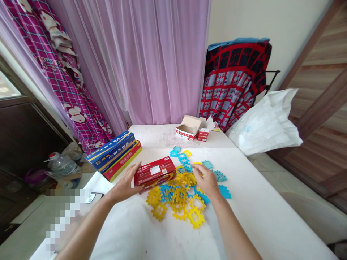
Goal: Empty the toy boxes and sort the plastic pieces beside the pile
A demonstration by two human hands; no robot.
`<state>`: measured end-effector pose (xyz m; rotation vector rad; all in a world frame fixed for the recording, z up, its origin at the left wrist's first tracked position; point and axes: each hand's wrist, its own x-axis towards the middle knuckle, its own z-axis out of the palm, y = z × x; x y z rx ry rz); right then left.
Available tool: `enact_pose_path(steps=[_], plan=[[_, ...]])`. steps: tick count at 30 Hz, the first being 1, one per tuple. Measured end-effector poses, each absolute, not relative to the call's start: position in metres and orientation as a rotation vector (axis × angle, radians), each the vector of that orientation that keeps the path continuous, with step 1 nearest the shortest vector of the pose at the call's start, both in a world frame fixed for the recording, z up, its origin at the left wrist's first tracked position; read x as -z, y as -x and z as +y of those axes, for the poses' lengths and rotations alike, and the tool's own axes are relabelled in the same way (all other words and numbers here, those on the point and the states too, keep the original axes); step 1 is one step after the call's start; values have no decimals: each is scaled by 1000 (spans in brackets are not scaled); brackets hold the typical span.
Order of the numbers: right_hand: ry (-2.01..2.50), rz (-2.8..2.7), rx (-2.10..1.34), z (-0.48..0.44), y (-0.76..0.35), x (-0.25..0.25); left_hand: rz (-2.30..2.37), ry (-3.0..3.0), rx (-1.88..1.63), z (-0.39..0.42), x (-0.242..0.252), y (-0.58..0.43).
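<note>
My left hand [127,180] grips the left end of a red cardboard box [151,172], its fingers along the far side and the thumb at the near lower edge. The box stands on the white-covered table, beside a loose pile of flat plastic building pieces with toothed edges. Yellow pieces [180,196] lie mostly in the near part of the pile, and blue pieces [224,192] spread to its right and far side. Over the pile's right part is my right hand [206,180], its fingers curled together. Whatever they may hold is hidden.
Blue and red long boxes [115,155] stand at the table's left edge. Two small opened cartons [187,131] are at the back. A white bag [267,124] hangs over the right edge. A phone [90,198] lies near my left forearm.
</note>
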<state>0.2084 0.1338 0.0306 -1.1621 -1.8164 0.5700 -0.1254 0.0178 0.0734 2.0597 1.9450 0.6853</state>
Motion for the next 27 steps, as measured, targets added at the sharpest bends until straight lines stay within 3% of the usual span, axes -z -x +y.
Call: enact_pose_path(steps=[13, 27], plan=[[1310, -1991, -823, 139, -142, -48, 1991, -1303, -1239, -14, -43, 123], [1215, -1610, -1169, 139, -141, -27, 1619, -907, -1427, -17, -49, 93]])
